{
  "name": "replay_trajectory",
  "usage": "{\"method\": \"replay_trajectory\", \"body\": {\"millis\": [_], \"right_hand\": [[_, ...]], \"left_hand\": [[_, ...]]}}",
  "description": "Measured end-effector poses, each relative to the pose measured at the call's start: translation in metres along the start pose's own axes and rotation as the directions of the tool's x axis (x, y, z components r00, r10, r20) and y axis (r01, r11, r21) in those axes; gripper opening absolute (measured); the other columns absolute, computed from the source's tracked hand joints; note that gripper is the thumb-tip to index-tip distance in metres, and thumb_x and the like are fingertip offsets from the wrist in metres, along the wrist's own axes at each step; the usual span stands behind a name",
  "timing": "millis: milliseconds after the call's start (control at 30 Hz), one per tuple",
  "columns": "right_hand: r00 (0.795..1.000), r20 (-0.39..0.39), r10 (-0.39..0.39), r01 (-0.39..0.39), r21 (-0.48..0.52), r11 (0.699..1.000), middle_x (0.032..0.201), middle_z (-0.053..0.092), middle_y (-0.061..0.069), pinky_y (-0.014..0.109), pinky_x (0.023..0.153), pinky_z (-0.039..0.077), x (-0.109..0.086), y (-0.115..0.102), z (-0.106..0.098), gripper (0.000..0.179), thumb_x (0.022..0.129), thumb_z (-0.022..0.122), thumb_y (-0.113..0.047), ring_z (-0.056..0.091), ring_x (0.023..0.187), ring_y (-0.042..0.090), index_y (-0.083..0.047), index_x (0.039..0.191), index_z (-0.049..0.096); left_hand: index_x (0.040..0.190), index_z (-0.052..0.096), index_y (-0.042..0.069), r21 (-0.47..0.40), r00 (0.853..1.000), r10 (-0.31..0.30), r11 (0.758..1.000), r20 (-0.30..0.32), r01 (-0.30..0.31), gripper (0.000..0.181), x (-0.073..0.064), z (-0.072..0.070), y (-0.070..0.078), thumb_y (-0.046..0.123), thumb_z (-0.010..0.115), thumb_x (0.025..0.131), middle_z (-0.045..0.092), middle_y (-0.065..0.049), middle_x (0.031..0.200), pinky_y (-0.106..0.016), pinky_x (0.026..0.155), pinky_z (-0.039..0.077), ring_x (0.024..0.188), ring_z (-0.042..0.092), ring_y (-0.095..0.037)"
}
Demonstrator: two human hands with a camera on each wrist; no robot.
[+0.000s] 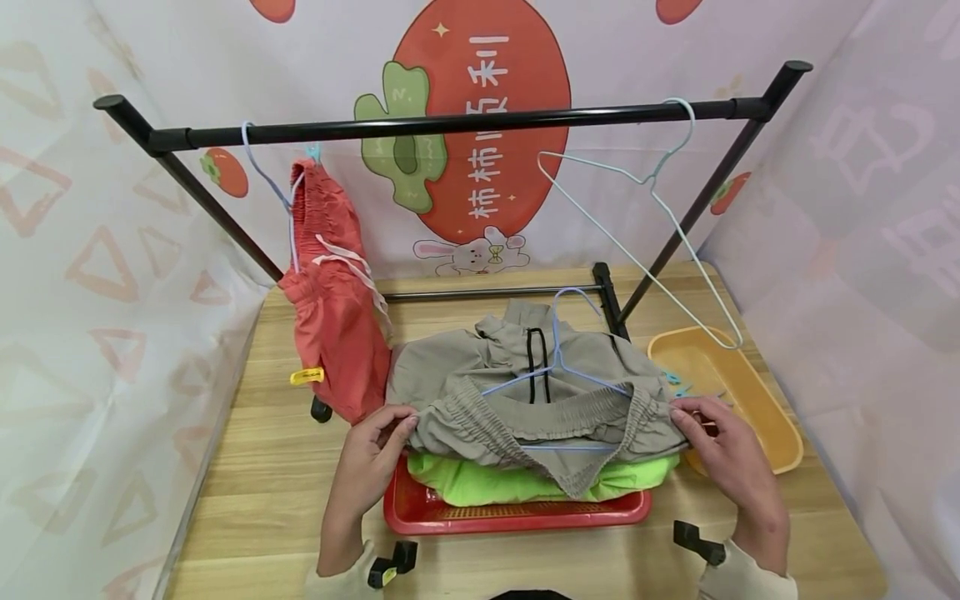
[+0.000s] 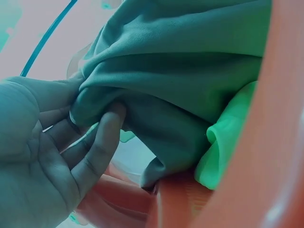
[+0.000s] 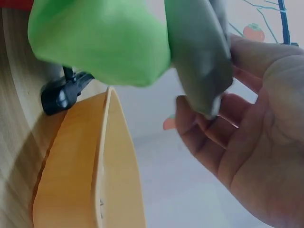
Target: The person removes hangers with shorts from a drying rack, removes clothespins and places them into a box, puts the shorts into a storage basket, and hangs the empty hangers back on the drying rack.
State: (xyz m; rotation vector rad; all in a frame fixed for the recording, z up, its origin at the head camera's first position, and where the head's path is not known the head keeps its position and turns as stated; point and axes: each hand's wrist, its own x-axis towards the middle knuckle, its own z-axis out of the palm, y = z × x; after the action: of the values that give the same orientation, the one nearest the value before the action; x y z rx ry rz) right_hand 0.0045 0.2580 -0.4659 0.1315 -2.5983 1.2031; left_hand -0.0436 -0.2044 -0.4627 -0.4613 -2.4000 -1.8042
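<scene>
Grey elastic-waist pants (image 1: 555, 417) with black drawstrings lie spread over the red basket (image 1: 517, 527). A blue-purple hanger (image 1: 558, 358) lies on them, its lower bar inside the waistband and its hook pointing away. My left hand (image 1: 371, 454) pinches the left side of the waistband between thumb and fingers; in the left wrist view the grey cloth (image 2: 156, 80) is folded in that grip. On the opposite side my right hand (image 1: 723, 446) pinches the waistband's right edge. Bright green cloth (image 1: 540, 483) shows beneath the pants in the basket.
A black rack's bar (image 1: 450, 125) spans the back. Red shorts (image 1: 333, 308) hang on a hanger at its left, and an unused pale hanger (image 1: 600, 221) hangs at its right. An orange tray (image 1: 780, 425) with blue clips (image 1: 675, 381) stands at the right.
</scene>
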Motion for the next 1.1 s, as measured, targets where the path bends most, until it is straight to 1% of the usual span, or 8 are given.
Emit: {"method": "replay_trajectory", "body": {"millis": [133, 233, 300, 367, 533, 800, 967, 1100], "right_hand": [[0.997, -0.080, -0.014, 0.015, 0.018, 1.000, 0.103, 0.064, 0.004, 0.013, 0.073, 0.043, 0.002, -0.006, 0.002, 0.022, 0.093, 0.068, 0.012, 0.053, 0.088, 0.005, -0.001, 0.109, 0.073], [0.991, -0.131, -0.030, 0.034, 0.035, 0.999, 0.098, 0.062, 0.002, 0.016, 0.069, 0.039, 0.005, -0.010, 0.005, 0.022, 0.090, 0.069, 0.016, 0.048, 0.083, 0.008, 0.001, 0.105, 0.073], [0.986, -0.160, -0.041, 0.047, 0.036, 0.998, 0.096, 0.061, 0.000, 0.018, 0.068, 0.036, 0.006, -0.013, 0.007, 0.022, 0.089, 0.069, 0.017, 0.046, 0.081, 0.009, 0.002, 0.103, 0.073], [0.983, -0.176, -0.056, 0.062, 0.031, 0.998, 0.095, 0.061, 0.000, 0.019, 0.068, 0.035, 0.006, -0.014, 0.008, 0.022, 0.088, 0.069, 0.018, 0.045, 0.080, 0.009, 0.002, 0.102, 0.073], [0.979, -0.180, -0.091, 0.096, 0.022, 0.995, 0.094, 0.060, 0.002, 0.019, 0.065, 0.034, 0.007, -0.017, 0.009, 0.026, 0.086, 0.070, 0.020, 0.044, 0.078, 0.008, 0.000, 0.101, 0.074], [0.979, -0.170, -0.110, 0.117, 0.030, 0.993, 0.098, 0.062, 0.006, 0.019, 0.063, 0.035, 0.009, -0.018, 0.011, 0.029, 0.084, 0.070, 0.022, 0.044, 0.077, 0.009, -0.001, 0.102, 0.074], [0.976, -0.166, -0.139, 0.147, 0.039, 0.988, 0.099, 0.062, 0.008, 0.017, 0.073, 0.037, 0.013, -0.021, 0.013, 0.024, 0.087, 0.067, 0.022, 0.048, 0.087, 0.008, 0.003, 0.101, 0.072], [0.973, -0.175, -0.153, 0.164, 0.050, 0.985, 0.101, 0.062, 0.011, 0.014, 0.083, 0.037, 0.015, -0.022, 0.014, 0.023, 0.086, 0.066, 0.023, 0.051, 0.096, 0.006, 0.006, 0.100, 0.071]], "left_hand": [[0.105, 0.074, 0.009, 0.071, 0.999, 0.030, 0.997, -0.014, -0.029, 0.014, 0.001, 0.002, 0.001, -0.001, 0.068, 0.097, 0.067, 0.001, 0.093, -0.022, 0.063, 0.047, 0.074, 0.056, -0.016], [0.102, 0.075, 0.013, 0.130, 0.999, 0.048, 0.990, -0.010, -0.046, 0.012, 0.002, 0.003, 0.003, 0.003, 0.070, 0.097, 0.066, 0.005, 0.094, -0.023, 0.065, 0.045, 0.079, 0.055, -0.015], [0.101, 0.075, 0.014, 0.147, 0.999, 0.052, 0.988, 0.005, -0.052, 0.010, 0.003, 0.005, 0.006, 0.006, 0.071, 0.097, 0.066, 0.007, 0.097, -0.023, 0.068, 0.046, 0.083, 0.055, -0.015], [0.101, 0.075, 0.013, 0.142, 0.999, 0.052, 0.988, 0.017, -0.054, 0.010, 0.004, 0.006, 0.006, 0.005, 0.071, 0.097, 0.067, 0.004, 0.098, -0.022, 0.071, 0.047, 0.084, 0.056, -0.015], [0.103, 0.075, 0.010, 0.103, 0.999, 0.022, 0.994, 0.030, -0.024, 0.013, 0.003, 0.007, 0.007, 0.000, 0.069, 0.097, 0.068, 0.000, 0.097, -0.021, 0.074, 0.051, 0.083, 0.059, -0.016], [0.103, 0.073, 0.009, 0.149, 0.998, 0.002, 0.989, 0.067, -0.012, 0.010, 0.006, 0.010, 0.009, 0.000, 0.069, 0.097, 0.066, 0.005, 0.093, -0.027, 0.076, 0.053, 0.082, 0.059, -0.015], [0.103, 0.073, 0.008, 0.167, 0.995, 0.001, 0.986, 0.095, -0.017, 0.013, 0.007, 0.015, 0.013, -0.002, 0.069, 0.097, 0.064, 0.005, 0.090, -0.029, 0.068, 0.050, 0.076, 0.056, -0.015], [0.104, 0.072, 0.008, 0.191, 0.996, 0.001, 0.981, 0.093, -0.018, 0.013, 0.007, 0.019, 0.013, -0.001, 0.069, 0.097, 0.064, 0.005, 0.091, -0.029, 0.069, 0.050, 0.077, 0.056, -0.014]]}}
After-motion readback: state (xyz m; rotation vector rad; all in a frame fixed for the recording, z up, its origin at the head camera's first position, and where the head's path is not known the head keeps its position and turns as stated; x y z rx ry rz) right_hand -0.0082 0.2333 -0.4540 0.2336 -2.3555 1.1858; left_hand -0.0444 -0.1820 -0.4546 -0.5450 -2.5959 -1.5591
